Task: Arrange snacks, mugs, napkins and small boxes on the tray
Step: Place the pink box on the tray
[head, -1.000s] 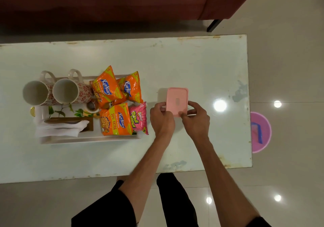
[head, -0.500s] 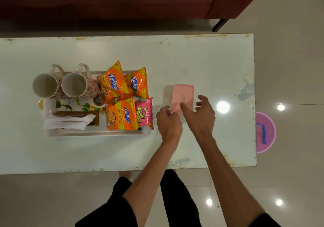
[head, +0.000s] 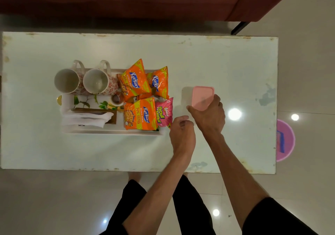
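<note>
Head view: the pink box [head: 202,97] sits on the white table [head: 217,62], just right of the tray [head: 112,132], and the right hand [head: 208,116] grips its near end, thumb on one side, fingers round the other. Beside it the left hand [head: 182,135] hovers with fingers loosely curled, holding nothing. On the tray: three orange Kurkure packs [head: 139,114], a pink Bingo pack [head: 164,114], two mugs [head: 97,81] and folded napkins [head: 85,119].
</note>
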